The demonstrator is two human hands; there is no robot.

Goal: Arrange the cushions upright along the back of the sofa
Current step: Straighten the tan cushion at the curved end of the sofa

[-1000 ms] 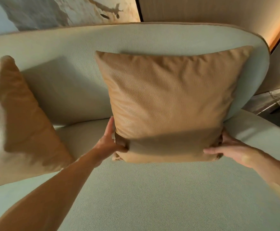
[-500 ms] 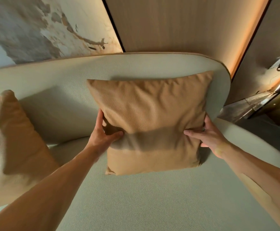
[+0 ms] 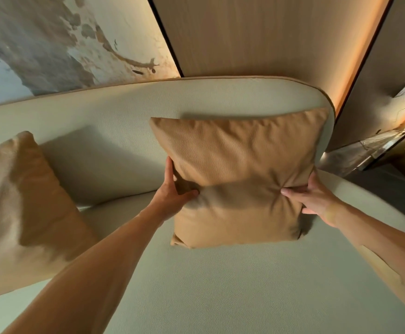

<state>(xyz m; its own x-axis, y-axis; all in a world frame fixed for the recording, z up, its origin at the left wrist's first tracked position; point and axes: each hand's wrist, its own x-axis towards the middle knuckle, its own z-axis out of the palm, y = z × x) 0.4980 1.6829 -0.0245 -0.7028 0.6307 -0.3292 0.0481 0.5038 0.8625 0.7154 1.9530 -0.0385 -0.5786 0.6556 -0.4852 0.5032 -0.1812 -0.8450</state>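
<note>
A square tan leather cushion (image 3: 240,174) stands upright on the pale sofa seat (image 3: 220,285), leaning on the curved backrest (image 3: 114,121) near its right end. My left hand (image 3: 175,194) grips the cushion's left edge at mid-height. My right hand (image 3: 317,201) grips its right edge, fingers pressed into the leather. A second tan cushion (image 3: 25,208) leans upright against the backrest at the far left, partly cut off by the frame.
A wall with a marbled panel (image 3: 64,44) and a wooden panel (image 3: 256,37) rises behind the sofa. To the right, past the sofa's end, stands a shiny metal-edged table (image 3: 377,150). Bare seat lies between the two cushions.
My hands slid up from the cushion's lower corners to its sides. The cushion shifted right toward the backrest's end, and my view tilted up.
</note>
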